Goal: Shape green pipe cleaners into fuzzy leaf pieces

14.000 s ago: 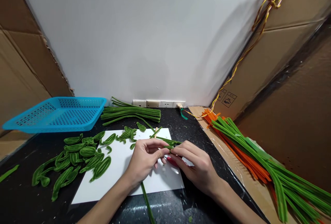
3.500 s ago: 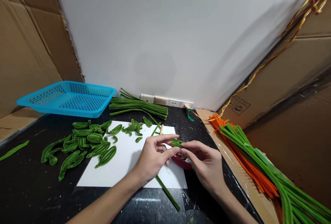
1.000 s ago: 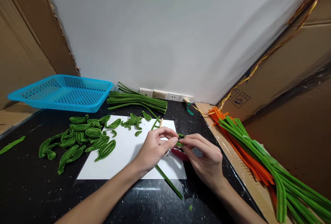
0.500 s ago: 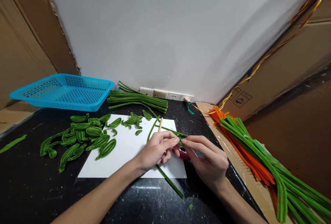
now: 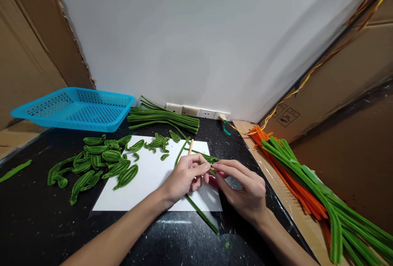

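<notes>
Over a white sheet of paper (image 5: 144, 194), my left hand (image 5: 186, 174) is closed in a pinch on a green pipe cleaner. My right hand (image 5: 244, 188) meets it fingertip to fingertip, pinching the same green piece; the exact bend is hidden by the fingers. A long green pipe cleaner (image 5: 202, 215) runs from under my left hand toward the front edge. Behind that hand a light wooden stick (image 5: 190, 147) points up, its lower end hidden. Beneath the fingers lies a red-handled tool (image 5: 213, 181), mostly covered. Bent pipe-cleaner leaf shapes (image 5: 126, 176) lie to the left.
A blue perforated basket (image 5: 118, 122) stands back left. Near the wall sockets (image 5: 207, 113) lies a bundle of dark green pipe cleaners (image 5: 166, 119). Bright green pipe cleaners (image 5: 319, 192) and orange ones (image 5: 302, 194) lie on cardboard at right. Cardboard boxes flank both sides.
My right hand has shifted slightly left and its fingertips have come closer to my left hand's. The left hand stays nearly in place.
</notes>
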A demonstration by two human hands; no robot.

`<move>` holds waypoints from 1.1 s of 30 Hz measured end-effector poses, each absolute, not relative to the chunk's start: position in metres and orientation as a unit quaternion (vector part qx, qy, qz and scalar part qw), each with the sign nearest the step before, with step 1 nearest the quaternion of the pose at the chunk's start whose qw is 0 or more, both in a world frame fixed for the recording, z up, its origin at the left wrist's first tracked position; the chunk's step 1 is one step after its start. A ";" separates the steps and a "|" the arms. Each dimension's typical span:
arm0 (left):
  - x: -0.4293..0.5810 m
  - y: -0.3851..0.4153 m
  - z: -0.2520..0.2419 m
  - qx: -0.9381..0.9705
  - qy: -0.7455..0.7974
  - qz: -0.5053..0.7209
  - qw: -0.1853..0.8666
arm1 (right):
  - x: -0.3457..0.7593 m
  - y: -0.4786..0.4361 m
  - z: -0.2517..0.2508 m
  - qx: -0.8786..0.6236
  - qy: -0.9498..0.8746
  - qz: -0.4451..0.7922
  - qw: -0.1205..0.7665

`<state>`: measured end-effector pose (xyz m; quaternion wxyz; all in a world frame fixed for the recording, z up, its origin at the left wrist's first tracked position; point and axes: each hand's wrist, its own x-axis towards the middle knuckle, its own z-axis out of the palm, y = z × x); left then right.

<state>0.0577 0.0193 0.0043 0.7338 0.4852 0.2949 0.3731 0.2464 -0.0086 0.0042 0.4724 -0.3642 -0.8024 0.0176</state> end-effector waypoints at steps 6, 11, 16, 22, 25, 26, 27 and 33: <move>0.057 0.020 0.004 0.475 0.288 0.369 0.745 | 0.248 -0.008 0.003 -0.361 -0.810 0.020 0.463; 0.058 0.019 0.001 0.498 0.278 0.386 0.725 | 0.247 -0.007 0.001 -0.363 -0.804 0.010 0.471; 0.058 0.018 0.001 0.516 0.274 0.392 0.710 | 0.245 -0.007 0.001 -0.367 -0.797 0.013 0.479; 0.060 0.019 -0.002 0.525 0.275 0.415 0.690 | 0.243 -0.009 0.001 -0.383 -0.783 0.045 0.488; 0.062 0.017 -0.003 0.530 0.275 0.419 0.684 | 0.242 -0.010 0.001 -0.387 -0.778 0.065 0.491; 0.062 0.016 -0.003 0.533 0.277 0.419 0.681 | 0.241 -0.011 0.002 -0.388 -0.775 0.073 0.493; 0.062 0.016 -0.003 0.535 0.278 0.417 0.680 | 0.241 -0.011 0.003 -0.391 -0.771 0.084 0.496; 0.062 0.011 -0.001 0.597 0.313 0.423 0.606 | 0.241 -0.013 0.001 -0.424 -0.740 0.166 0.495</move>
